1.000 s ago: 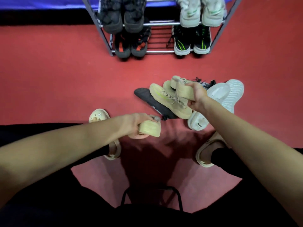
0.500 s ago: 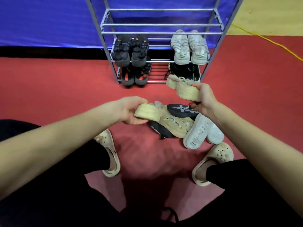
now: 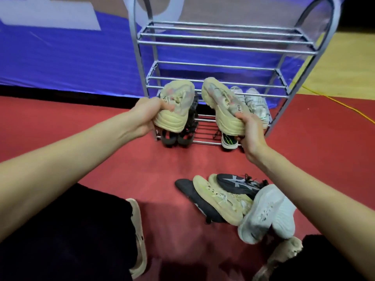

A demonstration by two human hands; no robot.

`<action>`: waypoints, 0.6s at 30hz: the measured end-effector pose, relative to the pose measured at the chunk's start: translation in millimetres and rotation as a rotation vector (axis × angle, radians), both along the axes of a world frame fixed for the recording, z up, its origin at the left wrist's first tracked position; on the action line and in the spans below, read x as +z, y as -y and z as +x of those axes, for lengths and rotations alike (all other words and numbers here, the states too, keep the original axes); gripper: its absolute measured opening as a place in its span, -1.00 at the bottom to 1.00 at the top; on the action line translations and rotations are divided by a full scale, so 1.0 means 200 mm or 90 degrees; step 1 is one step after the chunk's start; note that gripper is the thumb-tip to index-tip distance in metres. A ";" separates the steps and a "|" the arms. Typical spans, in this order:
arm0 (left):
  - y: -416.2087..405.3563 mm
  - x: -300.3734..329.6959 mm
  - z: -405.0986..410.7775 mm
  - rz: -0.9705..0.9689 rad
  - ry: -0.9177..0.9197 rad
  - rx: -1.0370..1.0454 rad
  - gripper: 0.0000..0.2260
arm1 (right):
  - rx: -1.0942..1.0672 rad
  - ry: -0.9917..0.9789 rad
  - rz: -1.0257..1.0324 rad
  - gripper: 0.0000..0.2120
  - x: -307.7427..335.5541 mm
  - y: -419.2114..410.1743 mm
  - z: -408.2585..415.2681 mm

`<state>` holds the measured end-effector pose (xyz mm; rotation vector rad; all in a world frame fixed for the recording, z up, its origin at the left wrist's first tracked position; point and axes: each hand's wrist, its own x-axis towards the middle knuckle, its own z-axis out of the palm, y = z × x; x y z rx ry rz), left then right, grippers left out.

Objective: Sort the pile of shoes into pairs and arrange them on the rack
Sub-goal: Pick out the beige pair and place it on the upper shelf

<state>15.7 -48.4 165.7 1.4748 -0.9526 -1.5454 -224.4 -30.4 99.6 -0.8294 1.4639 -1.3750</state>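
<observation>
Heels pinched in each hand, your left hand [image 3: 149,114] and right hand [image 3: 248,131] clamp the two chunky beige mesh sneakers [image 3: 178,102] toes-forward before the grey metal-bar shoe rack [image 3: 219,45], likely so they land together on a free shelf.

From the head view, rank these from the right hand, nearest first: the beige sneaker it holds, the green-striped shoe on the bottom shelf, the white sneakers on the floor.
1. Beige sneaker: in the right hand.
2. Green-striped shoe: just left of it, bottom shelf.
3. White sneakers: floor pile, toward the person.
</observation>
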 end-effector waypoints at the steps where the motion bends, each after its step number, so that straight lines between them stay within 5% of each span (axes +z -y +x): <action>1: 0.05 0.01 0.02 -0.019 0.011 0.017 -0.67 | 0.003 0.009 -0.010 -0.30 0.00 0.07 0.04; 8: 0.41 -0.06 0.17 -0.087 0.070 0.052 -0.76 | 0.003 -0.034 -0.055 -0.39 -0.01 0.51 0.25; 12: 0.65 -0.11 0.19 -0.114 0.081 0.054 -0.79 | -0.006 -0.066 0.019 -0.16 0.01 0.77 0.31; 18: 0.95 -0.19 0.16 -0.133 0.071 0.066 -0.67 | 0.011 -0.098 0.035 -0.17 -0.03 1.15 0.38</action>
